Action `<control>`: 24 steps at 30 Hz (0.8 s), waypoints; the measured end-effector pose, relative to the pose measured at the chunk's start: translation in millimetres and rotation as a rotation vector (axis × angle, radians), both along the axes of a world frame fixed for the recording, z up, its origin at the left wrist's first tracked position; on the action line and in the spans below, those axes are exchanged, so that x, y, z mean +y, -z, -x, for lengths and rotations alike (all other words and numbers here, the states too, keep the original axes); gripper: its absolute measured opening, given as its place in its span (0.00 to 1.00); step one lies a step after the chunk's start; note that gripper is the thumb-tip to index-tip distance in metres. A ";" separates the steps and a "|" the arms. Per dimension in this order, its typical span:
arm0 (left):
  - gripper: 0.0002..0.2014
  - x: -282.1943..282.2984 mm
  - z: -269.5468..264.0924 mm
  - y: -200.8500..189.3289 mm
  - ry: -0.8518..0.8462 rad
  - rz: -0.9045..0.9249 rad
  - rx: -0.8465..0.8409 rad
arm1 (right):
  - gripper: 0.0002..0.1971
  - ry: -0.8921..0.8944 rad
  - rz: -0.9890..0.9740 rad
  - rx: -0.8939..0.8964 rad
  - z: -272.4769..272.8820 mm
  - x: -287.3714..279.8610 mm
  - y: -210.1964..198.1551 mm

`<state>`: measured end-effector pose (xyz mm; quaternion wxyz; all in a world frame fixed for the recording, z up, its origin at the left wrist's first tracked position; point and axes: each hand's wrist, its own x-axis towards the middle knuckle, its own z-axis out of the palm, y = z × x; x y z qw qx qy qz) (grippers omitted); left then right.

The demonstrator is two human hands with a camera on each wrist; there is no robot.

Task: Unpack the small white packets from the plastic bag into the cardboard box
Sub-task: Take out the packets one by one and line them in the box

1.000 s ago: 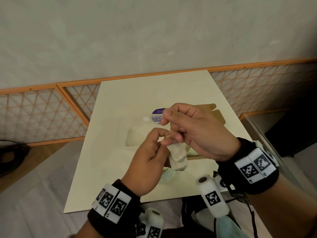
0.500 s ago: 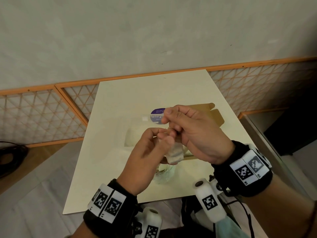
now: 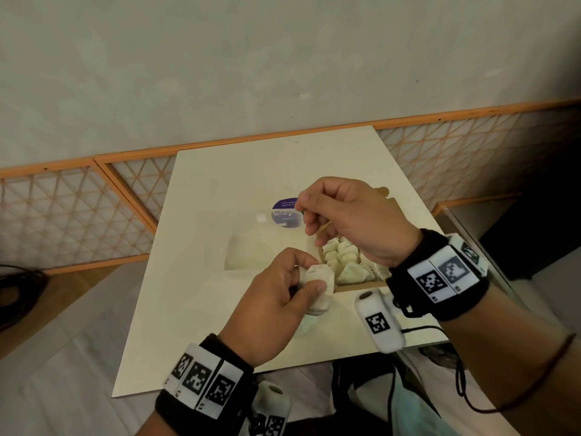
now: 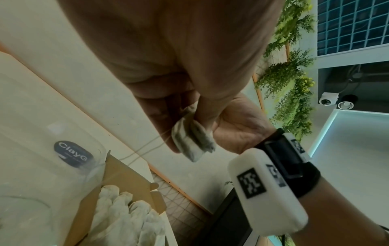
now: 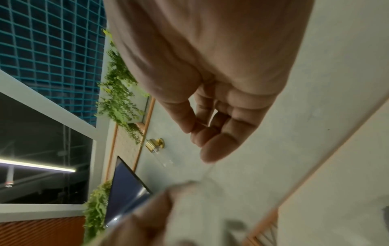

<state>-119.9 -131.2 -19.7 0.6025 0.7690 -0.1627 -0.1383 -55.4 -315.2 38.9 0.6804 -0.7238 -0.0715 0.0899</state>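
Note:
My left hand (image 3: 312, 273) pinches a small white packet (image 3: 321, 298) between thumb and fingers, just left of the cardboard box (image 3: 358, 286). The left wrist view shows the packet (image 4: 192, 141) with a thin thread (image 4: 145, 147) trailing from it. My right hand (image 3: 306, 215) hovers higher, over the box's far end, fingers curled and pinching that thread (image 5: 207, 171). Several white packets (image 3: 344, 261) lie inside the box (image 4: 126, 179). The clear plastic bag (image 3: 251, 250) with a dark round label (image 3: 284, 212) lies on the table left of the box.
The cream table (image 3: 220, 184) stands against a grey wall, with an orange lattice railing (image 3: 78, 209) behind and to both sides. A dark cable coil (image 3: 15, 291) lies on the floor at left. A dark cabinet (image 3: 540, 234) is at right.
The hands have drawn apart: my right hand rose and moved away with the thread, my left hand sank toward me with the packet. The box's packets have come into sight.

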 end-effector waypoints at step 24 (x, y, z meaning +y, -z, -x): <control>0.02 11.0 -6.4 0.9 -0.100 0.249 0.074 | 0.11 -0.179 -0.067 0.139 34.8 -11.1 46.7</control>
